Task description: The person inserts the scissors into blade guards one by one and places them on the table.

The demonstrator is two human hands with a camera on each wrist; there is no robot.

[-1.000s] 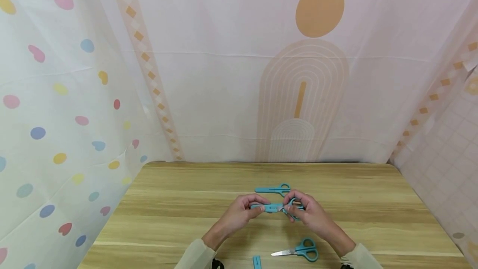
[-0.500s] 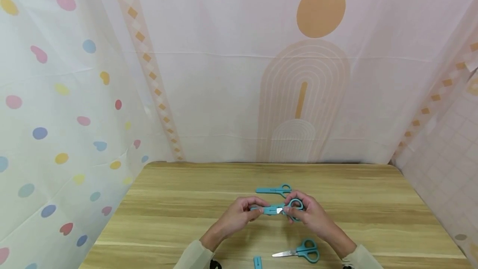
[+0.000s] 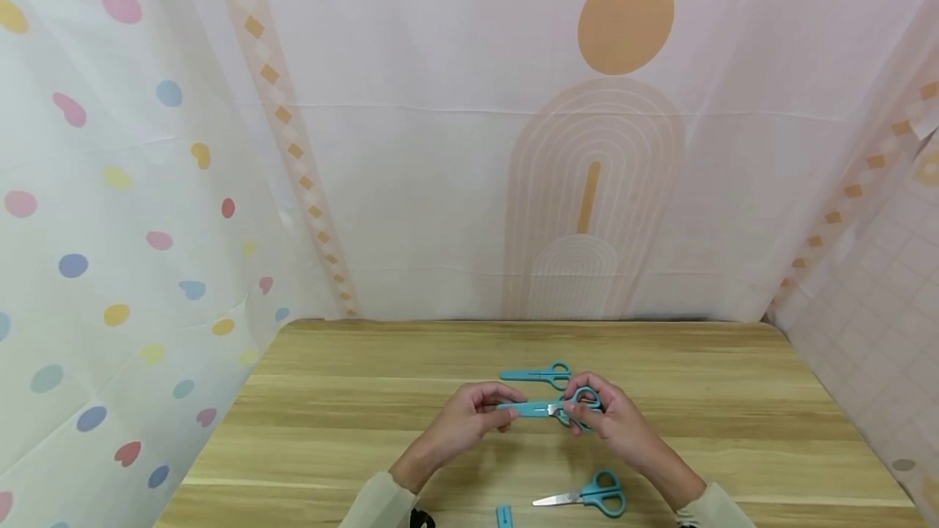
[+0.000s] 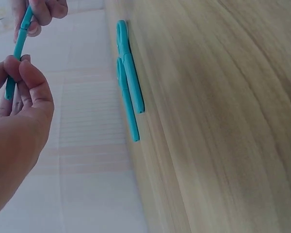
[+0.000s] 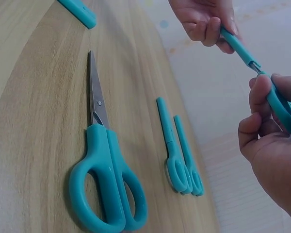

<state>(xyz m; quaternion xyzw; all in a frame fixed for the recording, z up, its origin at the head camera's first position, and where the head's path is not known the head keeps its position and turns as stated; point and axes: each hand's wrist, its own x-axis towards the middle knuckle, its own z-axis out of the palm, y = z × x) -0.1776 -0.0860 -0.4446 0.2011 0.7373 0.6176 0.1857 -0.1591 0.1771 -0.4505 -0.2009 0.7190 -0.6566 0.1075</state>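
Note:
My left hand (image 3: 469, 415) pinches a turquoise blade cover (image 3: 530, 409) near its closed end, between thumb and fingers. The right hand (image 3: 616, 418) grips the turquoise handles of a pair of scissors (image 5: 282, 109), whose blades sit mostly inside the cover. A short strip of bare metal (image 5: 254, 67) shows between cover and handles in the right wrist view. Both hands hold the scissors level above the table. Uncovered scissors (image 3: 587, 495) lie below the right hand, blades pointing left. A loose turquoise cover (image 3: 504, 516) lies nearer the table's front.
Behind the hands, covered scissors (image 3: 535, 374) lie on the wooden table (image 3: 367, 349). Both wrist views show two covered scissors side by side there, a nearer pair (image 5: 166, 124) and a farther pair (image 5: 184, 150). A patterned curtain (image 3: 411, 186) hangs behind the table.
The cover and scissors have turned slightly, so the cover's face looks narrower now. Both hands keep their hold and have barely shifted. The scissors and cover on the table have stayed put.

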